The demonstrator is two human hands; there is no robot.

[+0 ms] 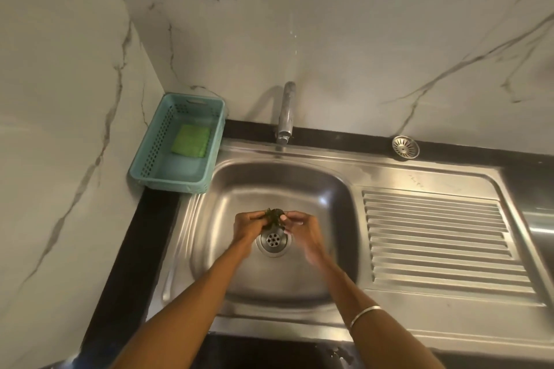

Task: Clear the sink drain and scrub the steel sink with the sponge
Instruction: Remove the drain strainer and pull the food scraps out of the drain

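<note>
at the far left a green rectangular sponge [190,141] lies inside a teal perforated plastic basket [150,156] on the counter beside the steel sink [299,186], well apart from both hands. over the basin, the left hand [250,226] and the right hand [299,226] each pinch a dark green clump of wet debris [274,215] held between their fingertips, just above the round metal drain [272,241]. a round steel strainer [405,147] sits at the back right rim.
</note>
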